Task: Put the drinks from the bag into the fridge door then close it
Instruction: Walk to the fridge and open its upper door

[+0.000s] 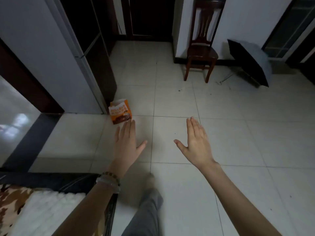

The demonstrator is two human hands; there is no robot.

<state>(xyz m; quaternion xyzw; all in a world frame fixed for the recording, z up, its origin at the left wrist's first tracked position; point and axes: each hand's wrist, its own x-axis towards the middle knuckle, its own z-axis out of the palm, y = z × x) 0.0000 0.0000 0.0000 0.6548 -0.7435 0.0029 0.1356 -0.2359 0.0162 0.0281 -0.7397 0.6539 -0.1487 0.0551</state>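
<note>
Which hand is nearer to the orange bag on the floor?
Left. The left hand is open just below the bag, its fingertips almost at it. The right hand is open too, far to the bag's right.

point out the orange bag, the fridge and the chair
orange bag [120, 113]: head view, on its printed front face
fridge [51, 65]: head view, on its pale closed door
chair [202, 53]: head view, on the wooden seat
</note>
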